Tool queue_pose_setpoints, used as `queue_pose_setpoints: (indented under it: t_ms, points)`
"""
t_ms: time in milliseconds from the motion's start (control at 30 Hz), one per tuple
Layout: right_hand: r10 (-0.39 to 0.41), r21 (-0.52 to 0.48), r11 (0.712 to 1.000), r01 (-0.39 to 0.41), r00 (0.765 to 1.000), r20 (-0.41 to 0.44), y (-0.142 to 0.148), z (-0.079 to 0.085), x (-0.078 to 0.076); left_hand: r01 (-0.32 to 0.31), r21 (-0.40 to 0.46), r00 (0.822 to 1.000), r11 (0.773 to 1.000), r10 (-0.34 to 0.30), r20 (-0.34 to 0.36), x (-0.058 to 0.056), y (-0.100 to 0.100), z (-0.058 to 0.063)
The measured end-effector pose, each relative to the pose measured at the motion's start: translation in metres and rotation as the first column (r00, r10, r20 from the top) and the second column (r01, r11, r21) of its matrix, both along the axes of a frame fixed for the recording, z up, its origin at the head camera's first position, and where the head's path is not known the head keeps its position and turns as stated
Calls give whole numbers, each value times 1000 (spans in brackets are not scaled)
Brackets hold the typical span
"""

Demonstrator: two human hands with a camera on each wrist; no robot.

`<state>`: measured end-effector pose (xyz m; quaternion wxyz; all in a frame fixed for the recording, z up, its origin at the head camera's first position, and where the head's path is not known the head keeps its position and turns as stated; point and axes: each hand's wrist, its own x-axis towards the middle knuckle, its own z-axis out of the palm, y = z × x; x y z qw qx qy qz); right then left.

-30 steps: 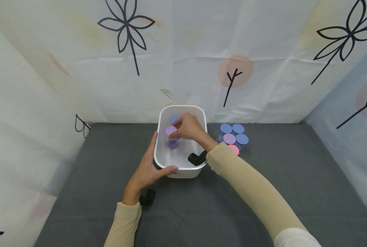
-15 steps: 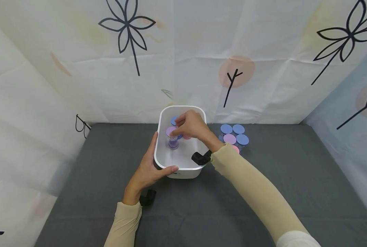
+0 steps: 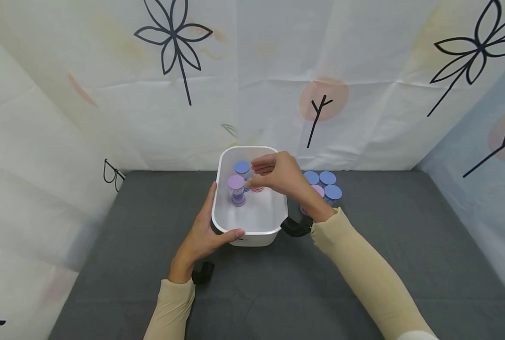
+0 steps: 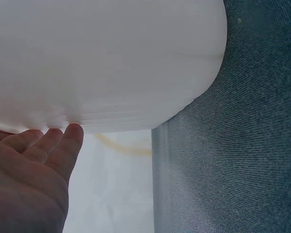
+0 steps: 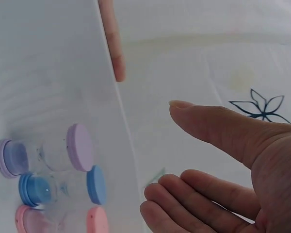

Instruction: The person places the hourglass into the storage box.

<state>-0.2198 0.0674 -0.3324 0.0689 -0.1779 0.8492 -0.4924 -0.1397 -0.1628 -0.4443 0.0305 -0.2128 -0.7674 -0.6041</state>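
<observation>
A white plastic bin (image 3: 256, 219) stands at the table's far edge. Inside are three small clear jars with coloured lids: a purple-lidded jar (image 3: 236, 182), a blue-lidded jar (image 3: 242, 167) and a pink-lidded jar (image 5: 98, 221), mostly hidden by my right hand in the head view. My right hand (image 3: 279, 174) hovers over the bin's right side, holding nothing, thumb apart from the fingers. My left hand (image 3: 201, 238) rests against the bin's near-left corner, its straight fingers (image 4: 65, 153) along the outer left wall and its thumb on the front rim.
Several more lidded jars (image 3: 332, 192) stand in a group right of the bin, partly hidden by my right wrist. Grey cloth (image 3: 278, 293) covers the table. A patterned white curtain (image 3: 261, 108) hangs close behind the bin.
My right hand has let go of the purple-lidded jar and drawn back to the right. The jar stands in the bin. My left hand has stayed in place.
</observation>
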Motion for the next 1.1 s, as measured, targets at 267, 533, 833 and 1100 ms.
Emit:
queue_pose_setpoints:
  t_ms: [267, 533, 833, 1100]
  points:
    - [15, -149, 989, -13, 1000, 17, 28, 9, 24, -19, -26, 1000, 999, 19, 13, 3, -1, 1]
    - [-10, -226, 974, 21, 999, 50, 58, 2, 42, -21, -17, 1000, 1000, 21, 2, 2, 0, 0]
    - [-64, -238, 969, 65, 998, 11, 102, -6, 55, -20, -6, 1000, 1000, 20, 3, 2, 0, -1]
    - [-155, -205, 966, 157, 988, 26, 138, -16, 67, -23, -5, 1000, 1000, 23, 12, 2, 1, 0]
